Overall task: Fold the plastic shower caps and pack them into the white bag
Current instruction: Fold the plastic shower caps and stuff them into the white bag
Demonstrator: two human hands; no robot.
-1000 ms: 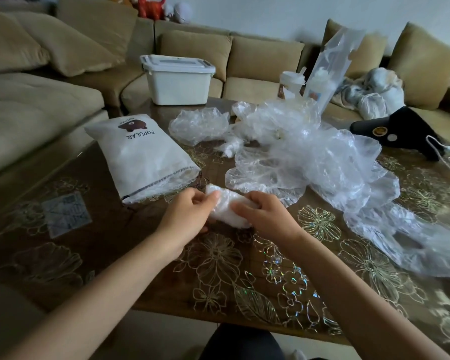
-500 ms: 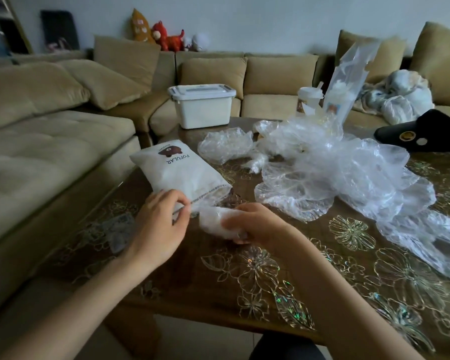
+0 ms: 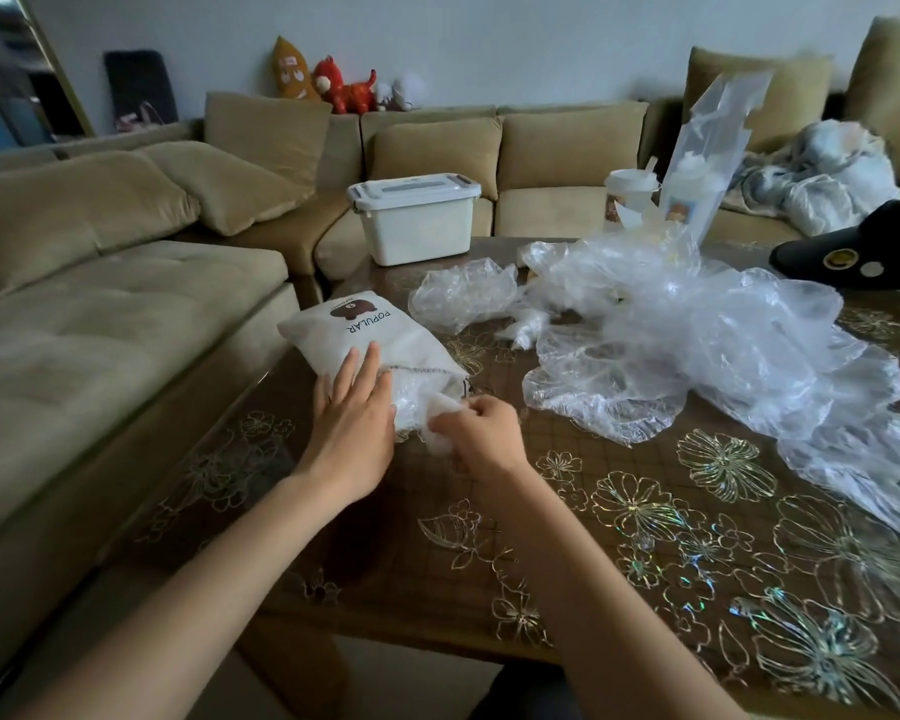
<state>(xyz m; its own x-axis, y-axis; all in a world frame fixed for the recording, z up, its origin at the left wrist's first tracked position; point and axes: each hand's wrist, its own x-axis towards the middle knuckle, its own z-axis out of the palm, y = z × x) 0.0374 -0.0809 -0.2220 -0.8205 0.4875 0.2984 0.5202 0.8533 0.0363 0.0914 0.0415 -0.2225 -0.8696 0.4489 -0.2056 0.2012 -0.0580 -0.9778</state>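
Left hand [image 3: 353, 415] flat, fingers straight, steadying white bag [image 3: 370, 335]; right hand [image 3: 481, 426] pinches folded cap [image 3: 440, 407]. Feed narrow end into mouth first.

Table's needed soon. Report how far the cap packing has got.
Done: the white bag looks plump, plastic showing at its mouth. In hand: the right hand holds a folded cap there; the left hand presses the bag. Left: a big heap of loose caps.
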